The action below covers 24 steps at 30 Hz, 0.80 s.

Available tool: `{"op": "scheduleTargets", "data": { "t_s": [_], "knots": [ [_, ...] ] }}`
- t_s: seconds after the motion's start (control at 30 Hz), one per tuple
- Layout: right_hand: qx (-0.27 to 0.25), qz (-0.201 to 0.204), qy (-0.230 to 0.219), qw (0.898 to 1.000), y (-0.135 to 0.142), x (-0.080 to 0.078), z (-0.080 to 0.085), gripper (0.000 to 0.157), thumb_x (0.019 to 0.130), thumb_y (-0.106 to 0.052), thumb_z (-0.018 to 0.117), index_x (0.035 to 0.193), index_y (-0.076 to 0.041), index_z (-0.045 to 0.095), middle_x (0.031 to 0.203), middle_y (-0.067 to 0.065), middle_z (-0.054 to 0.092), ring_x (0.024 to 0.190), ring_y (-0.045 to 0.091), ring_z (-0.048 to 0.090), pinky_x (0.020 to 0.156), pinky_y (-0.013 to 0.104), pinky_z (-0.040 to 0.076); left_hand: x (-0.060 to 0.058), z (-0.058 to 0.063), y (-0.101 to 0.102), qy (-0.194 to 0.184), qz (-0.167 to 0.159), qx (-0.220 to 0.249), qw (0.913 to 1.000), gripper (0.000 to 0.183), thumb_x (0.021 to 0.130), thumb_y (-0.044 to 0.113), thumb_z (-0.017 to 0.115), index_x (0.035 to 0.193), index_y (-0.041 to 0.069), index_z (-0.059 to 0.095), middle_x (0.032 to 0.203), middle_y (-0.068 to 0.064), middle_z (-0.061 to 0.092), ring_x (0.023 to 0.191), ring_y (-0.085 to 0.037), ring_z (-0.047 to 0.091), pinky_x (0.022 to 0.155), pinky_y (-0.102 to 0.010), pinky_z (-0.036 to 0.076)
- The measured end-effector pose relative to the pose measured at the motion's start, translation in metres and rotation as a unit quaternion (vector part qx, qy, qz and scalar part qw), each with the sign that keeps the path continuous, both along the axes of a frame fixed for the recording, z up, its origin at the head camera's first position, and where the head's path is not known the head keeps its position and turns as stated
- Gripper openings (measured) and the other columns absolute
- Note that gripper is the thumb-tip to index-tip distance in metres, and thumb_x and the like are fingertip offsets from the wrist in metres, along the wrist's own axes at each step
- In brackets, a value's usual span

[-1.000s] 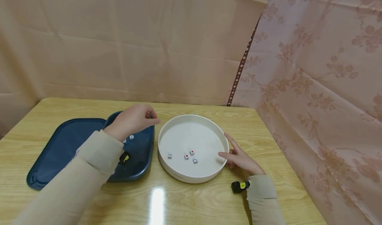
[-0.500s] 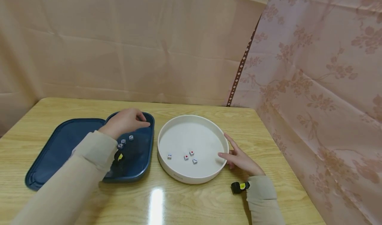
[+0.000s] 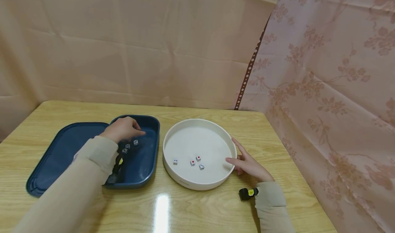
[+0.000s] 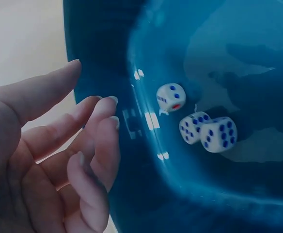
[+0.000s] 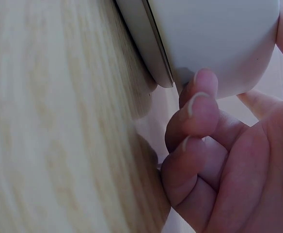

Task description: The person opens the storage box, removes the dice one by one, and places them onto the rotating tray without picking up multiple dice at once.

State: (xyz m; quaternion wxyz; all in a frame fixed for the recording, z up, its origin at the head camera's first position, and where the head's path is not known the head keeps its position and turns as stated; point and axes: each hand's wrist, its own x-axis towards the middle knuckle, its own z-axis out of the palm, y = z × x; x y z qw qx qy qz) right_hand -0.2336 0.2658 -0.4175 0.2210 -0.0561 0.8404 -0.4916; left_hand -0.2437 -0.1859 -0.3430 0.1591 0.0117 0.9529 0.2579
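Wood-grain table [image 3: 200,212], beige curtain [image 3: 139,44] behind. We see left hand [image 3: 121,129], fingers loosely bent, thumb apart, holding nothing, above blue tray [image 3: 145,164] at left; three dice [image 3: 135,142] inside. Right hand [image 3: 251,166] grips white tray [image 3: 197,137] by its right rim; four dice [image 3: 192,163] in its near half.

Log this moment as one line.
left hand: empty, over dark-blue rectangular tray; right hand: grips round white tray; blue tray: three white spotted dice; white tray: four white spotted dice
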Motion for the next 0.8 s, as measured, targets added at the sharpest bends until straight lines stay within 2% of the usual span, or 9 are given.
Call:
{"op": "scheduleTargets", "data": {
  "t_s": [0.37,0.5,0.6,0.8],
  "knots": [
    [-0.004,0.001,0.001,1.000,0.000,0.001,0.000,0.091,0.094,-0.033,0.068,0.159,-0.034,0.005,0.079,0.004,0.055,0.063,0.015,0.049,0.063,0.028,0.048,0.002,-0.013,-0.012,-0.026,0.017,0.021,0.9993,0.039,0.094,0.032,0.066,0.114,-0.002,0.066,0.092,-0.010,0.068,0.075,-0.018,0.060,0.063,-0.030,0.047],
    [-0.004,-0.002,0.002,1.000,0.000,0.000,0.000,0.092,0.093,-0.033,0.068,0.159,-0.033,0.005,0.077,0.004,0.055,0.062,0.015,0.049,0.062,0.028,0.048,0.001,-0.019,-0.015,-0.034,0.021,0.030,0.9988,0.038,0.092,0.032,0.068,0.111,-0.002,0.066,0.095,-0.011,0.068,0.075,-0.019,0.062,0.063,-0.030,0.048],
    [-0.005,-0.005,0.002,1.000,0.000,0.000,0.000,0.092,0.093,-0.033,0.069,0.159,-0.034,0.005,0.077,0.004,0.055,0.062,0.015,0.049,0.062,0.028,0.048,0.002,-0.019,-0.014,-0.037,0.016,0.031,0.9987,0.042,0.090,0.032,0.072,0.113,-0.002,0.065,0.100,-0.015,0.069,0.078,-0.021,0.065,0.066,-0.034,0.051],
    [-0.012,-0.004,-0.001,1.000,0.001,0.000,-0.002,0.091,0.094,-0.032,0.068,0.159,-0.034,0.005,0.076,0.003,0.054,0.061,0.015,0.048,0.061,0.027,0.048,0.005,-0.020,-0.011,-0.047,0.011,0.009,0.9988,0.042,0.085,0.032,0.077,0.112,0.002,0.066,0.102,-0.013,0.068,0.084,-0.024,0.063,0.069,-0.038,0.049]
  ]
}}
